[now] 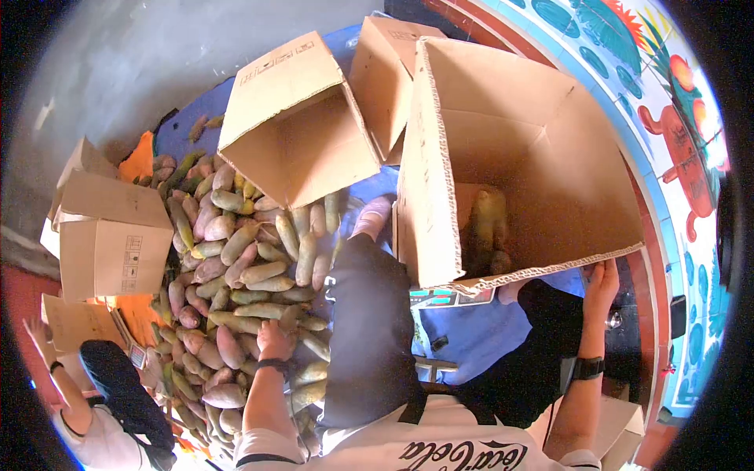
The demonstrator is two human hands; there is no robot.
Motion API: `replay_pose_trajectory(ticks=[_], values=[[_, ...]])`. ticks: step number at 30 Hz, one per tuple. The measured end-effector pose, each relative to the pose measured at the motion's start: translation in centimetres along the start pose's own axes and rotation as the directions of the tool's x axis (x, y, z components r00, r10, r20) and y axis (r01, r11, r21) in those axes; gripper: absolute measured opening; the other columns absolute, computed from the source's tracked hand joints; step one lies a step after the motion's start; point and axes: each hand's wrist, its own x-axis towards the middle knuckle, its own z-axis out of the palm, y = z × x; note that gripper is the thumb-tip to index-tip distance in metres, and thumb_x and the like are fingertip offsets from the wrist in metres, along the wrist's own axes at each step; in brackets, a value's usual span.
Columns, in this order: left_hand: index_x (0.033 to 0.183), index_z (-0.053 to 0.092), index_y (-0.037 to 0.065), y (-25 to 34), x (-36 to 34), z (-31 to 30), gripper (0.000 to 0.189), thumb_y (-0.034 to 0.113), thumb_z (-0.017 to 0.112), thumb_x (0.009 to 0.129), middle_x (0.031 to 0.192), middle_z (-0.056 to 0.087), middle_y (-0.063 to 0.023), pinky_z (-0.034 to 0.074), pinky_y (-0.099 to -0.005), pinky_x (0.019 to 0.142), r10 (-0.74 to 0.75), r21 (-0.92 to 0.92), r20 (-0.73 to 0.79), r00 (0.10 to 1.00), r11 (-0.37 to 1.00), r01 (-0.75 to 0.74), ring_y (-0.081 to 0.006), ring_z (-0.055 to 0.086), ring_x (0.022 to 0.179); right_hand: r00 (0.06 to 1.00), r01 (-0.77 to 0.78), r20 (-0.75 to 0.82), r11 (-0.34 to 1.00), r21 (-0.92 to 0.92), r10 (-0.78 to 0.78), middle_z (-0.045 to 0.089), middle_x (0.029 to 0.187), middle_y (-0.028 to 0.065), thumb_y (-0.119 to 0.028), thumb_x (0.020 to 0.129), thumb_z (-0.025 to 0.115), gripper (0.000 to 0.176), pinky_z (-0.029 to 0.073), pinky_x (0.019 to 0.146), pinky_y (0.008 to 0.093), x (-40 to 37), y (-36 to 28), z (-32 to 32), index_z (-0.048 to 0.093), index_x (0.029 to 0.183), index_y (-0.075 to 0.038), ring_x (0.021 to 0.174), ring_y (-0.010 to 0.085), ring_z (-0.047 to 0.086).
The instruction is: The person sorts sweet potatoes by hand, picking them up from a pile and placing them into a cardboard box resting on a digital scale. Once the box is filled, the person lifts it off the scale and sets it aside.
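Note:
My left hand point(273, 342) reaches down into a big pile of green and reddish long vegetables point(229, 345), its fingers wrapped round one greenish vegetable point(290, 317). On the right, my right hand point(602, 284) grips the lower right edge of a large open cardboard box point(542, 180). Several vegetables point(488, 224) lie inside that box, partly in shadow. Part of a scale point(452, 298) shows beneath the box's near edge.
Two more cardboard boxes point(302, 125) point(385, 78) stand behind the pile. Another box point(114, 235) is at the left, near orange sheeting point(137, 314). A co-worker point(110, 424) sits at lower left, one hand raised beside a carton. Blue sheeting point(479, 337) covers the floor.

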Motion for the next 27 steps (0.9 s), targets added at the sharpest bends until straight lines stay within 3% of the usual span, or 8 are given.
replay_pose_trajectory(ticks=[6,10,13,16,19,24,26,27], values=[[0.115,0.043,0.003,-0.2,-1.4,-1.5,0.065,0.031,0.074,0.066,0.112,0.05,-0.0168,0.04,-0.0374,0.094,0.053,0.008,-0.021,0.998,0.999,-0.053,-0.0315,0.047,0.109,0.999,-0.005,0.053,1.0,0.018,0.004,0.057,0.08,0.0108,-0.01,0.09,0.042,0.021,0.047,0.059,0.0289,-0.2,-0.2,-0.1,0.054,0.102,0.002,0.065,0.0166,0.055],[0.129,0.03,-0.012,-2.2,-0.1,-2.7,0.09,0.028,0.076,0.064,0.13,0.039,-0.0293,0.032,-0.0376,0.102,-0.094,-0.509,-0.233,0.968,0.86,-0.039,-0.0369,0.04,0.121,0.998,-0.043,0.039,0.998,-0.049,0.045,0.057,0.076,0.0146,-0.012,0.088,0.043,0.02,0.047,0.06,0.0321,-0.4,-2.1,-0.2,0.054,0.098,0.002,0.063,0.0218,0.058],[0.124,0.038,-0.006,-0.8,-0.7,-6.8,0.07,0.014,0.074,0.067,0.116,0.051,-0.0194,0.039,-0.0357,0.093,-0.074,-0.699,-0.528,0.846,0.604,-0.383,-0.028,0.05,0.105,0.996,0.064,0.062,0.998,-0.028,-0.062,0.058,0.086,0.0183,-0.012,0.088,0.041,0.023,0.048,0.061,0.0335,-0.4,-1.3,-0.3,0.054,0.1,0.003,0.066,0.0248,0.06],[0.129,0.036,-0.002,5.3,-6.4,-16.0,0.066,0.007,0.071,0.074,0.12,0.051,-0.0145,0.037,-0.0338,0.094,-0.094,-0.694,-0.676,0.731,0.416,-0.588,-0.0223,0.049,0.105,0.994,0.105,0.012,0.993,-0.053,-0.104,0.059,0.081,0.0128,-0.008,0.089,0.043,0.022,0.047,0.058,0.0292,-0.6,-1.2,0.0,0.054,0.104,0.003,0.06,0.0176,0.058],[0.129,0.039,-0.002,9.5,-11.6,-22.6,0.06,0.015,0.068,0.079,0.125,0.048,-0.0145,0.035,-0.0358,0.098,-0.113,-0.514,-0.838,0.534,0.495,-0.7,-0.0235,0.047,0.109,0.998,0.057,0.027,0.998,-0.017,-0.057,0.058,0.084,0.0202,-0.011,0.087,0.045,0.02,0.049,0.059,0.0368,-0.7,-1.8,-0.1,0.054,0.099,0.003,0.067,0.0287,0.061],[0.124,0.043,-0.004,15.3,-17.7,-29.7,0.052,0.018,0.066,0.082,0.121,0.051,-0.0142,0.038,-0.0369,0.096,-0.204,-0.316,-0.942,0.265,0.28,-0.906,-0.0235,0.049,0.109,0.996,0.087,-0.017,0.992,-0.094,-0.089,0.058,0.088,0.0218,-0.012,0.085,0.047,0.019,0.048,0.068,0.0428,-0.7,-1.1,0.2,0.055,0.096,0.001,0.078,0.0386,0.058],[0.121,0.045,-0.005,17.3,-19.2,-31.5,0.048,0.018,0.064,0.083,0.119,0.052,-0.0149,0.039,-0.0374,0.095,-0.165,-0.062,-0.986,0.04,0.132,-0.989,-0.0234,0.05,0.108,0.984,0.174,-0.013,0.977,-0.126,-0.177,0.059,0.079,0.0173,-0.007,0.087,0.045,0.016,0.048,0.058,0.0328,-0.6,-0.9,0.1,0.053,0.096,0.003,0.06,0.0235,0.06],[0.121,0.045,-0.005,18.3,-19.7,-32.1,0.048,0.018,0.064,0.083,0.119,0.052,-0.0149,0.039,-0.0374,0.095,-0.16,-0.064,-0.986,0.043,0.125,-0.99,-0.0234,0.05,0.108,0.981,0.183,-0.04,0.974,-0.131,-0.19,0.059,0.079,0.0176,-0.006,0.086,0.046,0.016,0.048,0.058,0.0338,-0.6,-0.7,0.3,0.054,0.096,0.002,0.06,0.0244,0.06]])
